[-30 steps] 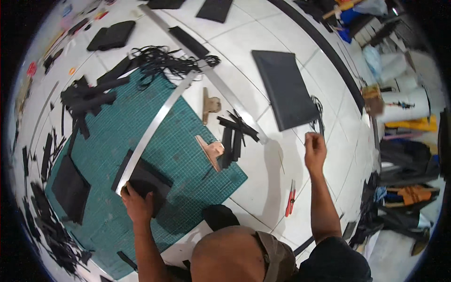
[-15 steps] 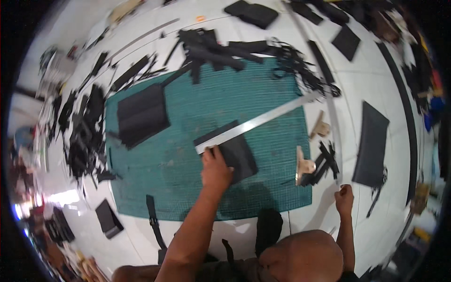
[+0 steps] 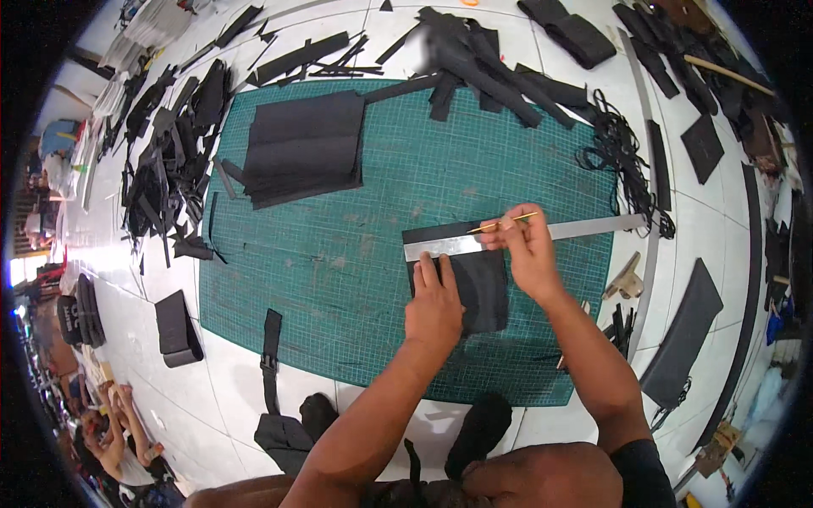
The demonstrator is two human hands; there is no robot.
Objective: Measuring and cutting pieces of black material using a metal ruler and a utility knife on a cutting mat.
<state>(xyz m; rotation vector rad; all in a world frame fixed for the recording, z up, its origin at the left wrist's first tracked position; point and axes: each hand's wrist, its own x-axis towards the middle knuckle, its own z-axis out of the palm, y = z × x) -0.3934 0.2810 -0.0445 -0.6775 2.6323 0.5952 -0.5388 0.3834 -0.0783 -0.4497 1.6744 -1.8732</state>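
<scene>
A square piece of black fabric (image 3: 483,292) lies on the green cutting mat (image 3: 339,296). Across its upper part runs a long metal ruler (image 3: 593,228), reaching past the mat's right edge. My left hand (image 3: 435,306) presses the ruler from below with fingers stretched out and spread. Between the fingertips of my right hand (image 3: 527,254) is a slim gold pen (image 3: 483,228), its point at the ruler's upper edge on the fabric. A stack of larger black fabric pieces (image 3: 305,144) sits on the mat's upper left.
Black scraps (image 3: 174,161) pile up left of the mat, and black strips (image 3: 474,63) lie beyond it. Tangled black cords (image 3: 622,157) cover the right corner. A bulldog clip (image 3: 625,278) rests beside the mat. At the lower left, another person (image 3: 114,436) is partly visible.
My right hand has come from the floor at the right to the ruler, bringing the pen to the fabric. The ruler now lies flatter across the fabric; the whole view has shifted.
</scene>
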